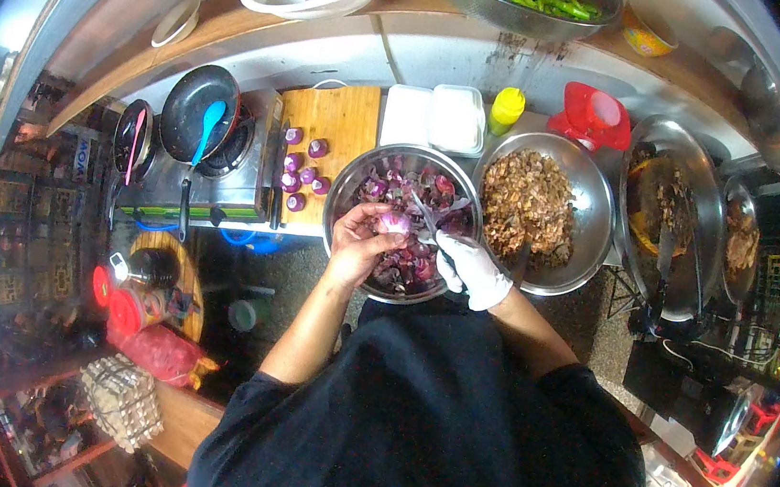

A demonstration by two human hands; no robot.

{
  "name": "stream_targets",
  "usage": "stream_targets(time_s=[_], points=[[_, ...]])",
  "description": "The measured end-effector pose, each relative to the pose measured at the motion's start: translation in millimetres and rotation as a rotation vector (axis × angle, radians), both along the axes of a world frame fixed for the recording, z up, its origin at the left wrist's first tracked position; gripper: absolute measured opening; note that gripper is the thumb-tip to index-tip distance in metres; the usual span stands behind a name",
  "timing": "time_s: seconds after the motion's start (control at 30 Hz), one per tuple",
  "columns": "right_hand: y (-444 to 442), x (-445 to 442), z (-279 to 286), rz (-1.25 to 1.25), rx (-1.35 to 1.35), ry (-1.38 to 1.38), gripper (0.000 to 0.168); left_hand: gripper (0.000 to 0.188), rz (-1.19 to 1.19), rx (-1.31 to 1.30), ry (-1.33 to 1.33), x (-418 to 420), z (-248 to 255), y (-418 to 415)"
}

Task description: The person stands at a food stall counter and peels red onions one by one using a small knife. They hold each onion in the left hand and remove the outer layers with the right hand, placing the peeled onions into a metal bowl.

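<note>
Over a steel bowl (331, 237) of red onions and loose skins, my bare left hand (359, 238) holds a red onion (394, 223) between thumb and fingers. My right hand (475, 268), in a white glove, grips a knife (424, 214) whose blade points up and left, a little right of the onion. Several red onions with cut ends (318, 148) stand on a bamboo cutting board (358, 113) beyond the bowl to the left. Directly right of the onion bowl is a larger steel bowl (590, 230) of brown chopped food (528, 198).
Left of the board stands a gas stove (244, 191) with a frying pan (186, 105). White containers (458, 121), a yellow squeeze bottle (507, 109) and a red scale (577, 117) line the back. A shelf (417, 3) overhead holds a colander (552, 24) with green peppers. Farther right lies a large steel basin (711, 208).
</note>
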State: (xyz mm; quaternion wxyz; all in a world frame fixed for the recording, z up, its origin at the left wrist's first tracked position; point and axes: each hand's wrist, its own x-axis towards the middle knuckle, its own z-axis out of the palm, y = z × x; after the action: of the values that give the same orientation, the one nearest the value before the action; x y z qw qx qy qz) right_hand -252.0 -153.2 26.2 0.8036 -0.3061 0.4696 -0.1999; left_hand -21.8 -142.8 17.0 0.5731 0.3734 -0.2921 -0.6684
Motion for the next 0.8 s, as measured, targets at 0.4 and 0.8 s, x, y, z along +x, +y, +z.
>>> stream_targets(time_s=[0.4, 0.8], points=[[8.1, 14.7, 57.7, 0.324, -1.124, 0.656, 0.049, 0.026, 0.113, 0.038, -0.661, -18.9, 21.2, 6.8], [14.7, 22.6, 12.8, 0.121, -0.984, 0.321, 0.045, 0.025, 0.098, 0.109, -0.707, -18.6, 26.2, 11.9]])
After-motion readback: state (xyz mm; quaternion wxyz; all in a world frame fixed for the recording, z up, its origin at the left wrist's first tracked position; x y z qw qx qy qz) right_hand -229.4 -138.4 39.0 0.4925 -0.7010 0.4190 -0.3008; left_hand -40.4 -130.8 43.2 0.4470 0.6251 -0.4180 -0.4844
